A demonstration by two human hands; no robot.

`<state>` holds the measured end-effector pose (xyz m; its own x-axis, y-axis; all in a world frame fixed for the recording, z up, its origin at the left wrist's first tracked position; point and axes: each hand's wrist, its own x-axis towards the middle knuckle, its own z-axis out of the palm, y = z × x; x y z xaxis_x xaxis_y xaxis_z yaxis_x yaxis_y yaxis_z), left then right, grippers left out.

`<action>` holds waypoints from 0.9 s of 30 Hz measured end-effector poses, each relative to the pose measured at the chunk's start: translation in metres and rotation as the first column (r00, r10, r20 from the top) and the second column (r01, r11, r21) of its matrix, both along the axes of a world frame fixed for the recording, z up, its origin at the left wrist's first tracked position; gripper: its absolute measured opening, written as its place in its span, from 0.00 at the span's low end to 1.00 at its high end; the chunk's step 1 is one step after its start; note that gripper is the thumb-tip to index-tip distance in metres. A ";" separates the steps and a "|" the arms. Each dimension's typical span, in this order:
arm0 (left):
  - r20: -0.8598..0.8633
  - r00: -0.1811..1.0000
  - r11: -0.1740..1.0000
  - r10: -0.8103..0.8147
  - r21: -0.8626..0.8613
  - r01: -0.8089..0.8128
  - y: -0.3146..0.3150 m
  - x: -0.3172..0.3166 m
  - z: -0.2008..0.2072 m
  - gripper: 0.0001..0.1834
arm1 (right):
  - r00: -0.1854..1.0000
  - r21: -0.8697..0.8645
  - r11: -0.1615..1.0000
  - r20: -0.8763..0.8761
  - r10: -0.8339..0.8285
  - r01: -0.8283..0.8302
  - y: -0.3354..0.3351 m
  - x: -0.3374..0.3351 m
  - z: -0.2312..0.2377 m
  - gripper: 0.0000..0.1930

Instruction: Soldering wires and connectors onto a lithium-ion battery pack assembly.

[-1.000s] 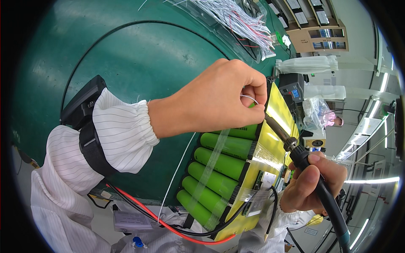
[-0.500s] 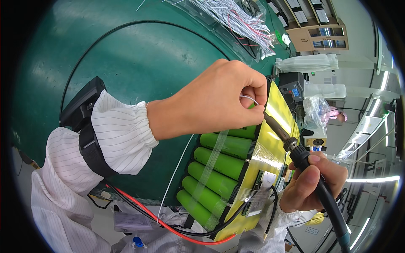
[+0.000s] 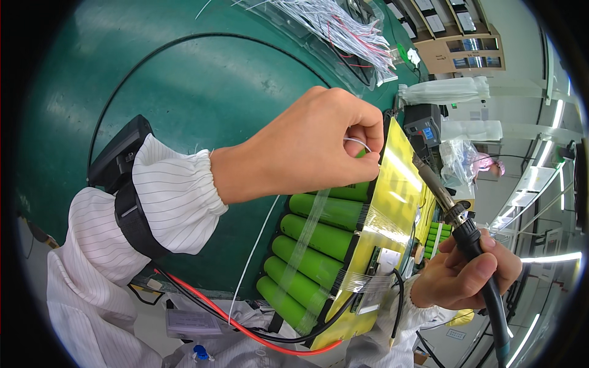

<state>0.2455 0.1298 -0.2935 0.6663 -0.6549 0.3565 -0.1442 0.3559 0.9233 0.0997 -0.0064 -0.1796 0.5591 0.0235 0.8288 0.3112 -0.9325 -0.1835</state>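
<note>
My left hand [image 3: 313,144] pinches a thin white wire [image 3: 358,140] above the far end of a battery pack. Green cylindrical cells [image 3: 316,257] lie side by side under clear tape, and a yellow insulating sheet [image 3: 392,190] covers the pack's right face. My right hand [image 3: 469,270] grips a soldering iron [image 3: 463,230] by its black handle. The iron's tip points up and left, apart from the sheet and from my left fingers. A small circuit board [image 3: 372,288] is taped to the yellow sheet. Red [image 3: 276,348] and black cables run along the pack's near end.
A clear tray of white and red wires [image 3: 343,30] lies at the back of the green table [image 3: 184,80]. A black cable [image 3: 202,35] arcs across the tabletop to a black device strapped on my left sleeve. The soldering station [image 3: 423,129] stands behind the pack.
My right hand has drawn the soldering iron away to the right, off the spot near my left fingertips. My left hand has barely shifted and keeps its pinch on the wire.
</note>
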 end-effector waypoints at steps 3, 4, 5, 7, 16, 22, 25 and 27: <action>-0.005 1.000 1.000 -0.004 0.012 0.004 0.000 -0.001 0.001 0.04 | 0.999 -0.037 0.999 0.033 -0.011 0.013 -0.006 -0.002 0.002 0.16; -0.004 1.000 1.000 -0.005 0.013 0.005 0.000 -0.001 0.000 0.04 | 1.000 -0.033 0.999 0.022 -0.008 0.009 -0.005 -0.003 0.003 0.16; -0.013 1.000 1.000 -0.005 0.009 0.005 0.000 -0.001 0.000 0.04 | 1.000 -0.030 1.000 0.010 -0.005 0.005 -0.005 -0.003 0.003 0.17; -0.022 1.000 1.000 -0.008 0.000 0.008 0.001 -0.001 -0.001 0.04 | 0.996 -0.034 0.998 0.069 -0.056 0.058 -0.002 -0.002 0.002 0.16; -0.003 1.000 1.000 0.007 0.001 -0.007 0.000 0.000 0.000 0.04 | 0.965 0.042 0.979 0.165 -0.203 0.199 -0.003 0.001 0.003 0.17; -0.011 1.000 1.000 0.001 0.014 -0.001 0.000 0.000 0.002 0.04 | 0.944 0.088 0.959 0.175 -0.281 0.270 -0.011 -0.007 0.005 0.18; -0.015 1.000 0.999 -0.009 0.034 0.010 0.002 -0.001 0.003 0.04 | 0.941 0.098 0.955 0.168 -0.294 0.281 -0.017 -0.013 0.006 0.18; -0.006 1.000 0.999 0.000 0.037 0.001 0.002 -0.001 0.003 0.04 | 0.930 0.124 0.946 0.182 -0.320 0.301 -0.022 -0.017 0.008 0.17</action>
<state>0.2444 0.1320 -0.2904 0.6679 -0.6680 0.3282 -0.1387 0.3216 0.9367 0.0828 -0.0287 -0.1720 0.3514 -0.2070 0.9130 0.0476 -0.9700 -0.2383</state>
